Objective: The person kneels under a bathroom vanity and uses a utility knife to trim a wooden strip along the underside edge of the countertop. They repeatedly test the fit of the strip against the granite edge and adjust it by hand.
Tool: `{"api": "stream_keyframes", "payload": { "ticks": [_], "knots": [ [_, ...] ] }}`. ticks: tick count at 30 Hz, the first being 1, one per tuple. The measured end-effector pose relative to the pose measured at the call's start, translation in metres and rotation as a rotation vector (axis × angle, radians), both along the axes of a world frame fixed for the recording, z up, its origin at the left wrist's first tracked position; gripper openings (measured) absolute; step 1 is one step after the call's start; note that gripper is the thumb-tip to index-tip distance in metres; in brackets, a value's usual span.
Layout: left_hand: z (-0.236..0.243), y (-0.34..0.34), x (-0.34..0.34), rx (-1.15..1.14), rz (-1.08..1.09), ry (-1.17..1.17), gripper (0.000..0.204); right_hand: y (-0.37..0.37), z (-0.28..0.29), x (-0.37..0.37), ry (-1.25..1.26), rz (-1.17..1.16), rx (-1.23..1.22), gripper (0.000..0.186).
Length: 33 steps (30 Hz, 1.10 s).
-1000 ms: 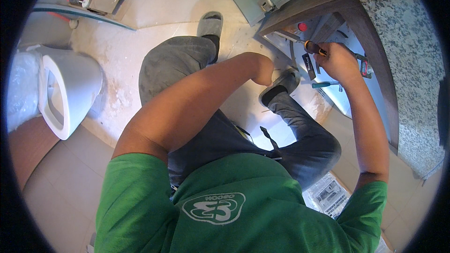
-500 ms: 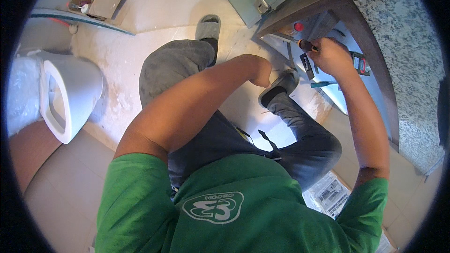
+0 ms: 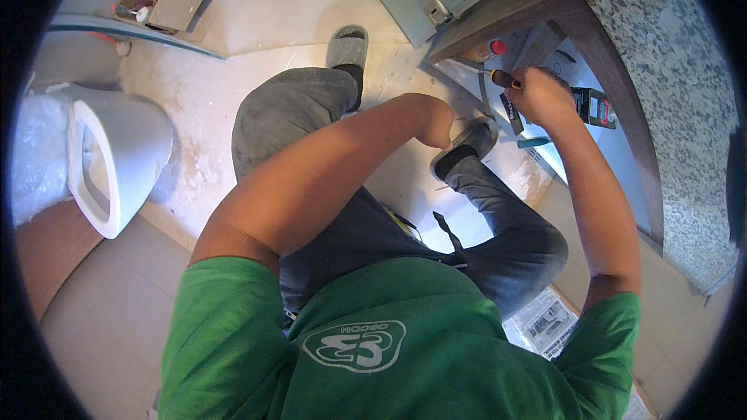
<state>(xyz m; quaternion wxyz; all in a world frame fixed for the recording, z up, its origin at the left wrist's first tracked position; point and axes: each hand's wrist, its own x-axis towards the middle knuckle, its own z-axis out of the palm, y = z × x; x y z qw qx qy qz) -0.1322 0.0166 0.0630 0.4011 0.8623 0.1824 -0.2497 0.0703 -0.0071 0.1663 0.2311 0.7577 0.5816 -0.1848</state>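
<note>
One screwdriver [image 3: 504, 78], upper right, juts leftward from gripping right hand [image 3: 547, 98]. Left hand [image 3: 437, 120]: farther, mid-frame; fingers' state hidden.

The left forearm [image 3: 334, 167] is slanting inward and forward, the left hand [image 3: 436, 122] bending downward, fingers hidden from view; the right arm [image 3: 603, 202] is stretching ahead, the right hand [image 3: 546, 97] gripping, its back facing up

The cabinet's pale base [image 3: 625, 157] carries a black box [image 3: 589, 105] and a teal-handled tool [image 3: 534, 142].
</note>
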Motion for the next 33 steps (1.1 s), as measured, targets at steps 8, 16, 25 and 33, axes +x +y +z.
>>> {"api": "stream_keyframes", "payload": {
  "ticks": [8, 16, 25, 33],
  "knots": [
    [-0.008, -0.001, -0.002, -0.013, 0.016, 0.022, 0.059, 0.001, 0.018, -0.002, 0.038, -0.035, 0.037, 0.037],
    [0.002, 0.000, 0.000, -0.011, 0.023, 0.006, 0.059, -0.007, 0.002, 0.004, 0.012, -0.009, 0.071, 0.037],
    [-0.009, 0.001, 0.002, -0.013, -0.006, -0.023, 0.059, 0.002, -0.007, -0.014, -0.013, 0.047, 0.029, 0.025],
    [-0.044, 0.003, -0.003, 0.155, -0.087, -0.156, 0.047, -0.022, -0.039, 0.008, 0.051, 0.095, 0.066, 0.027]
  ]
}}
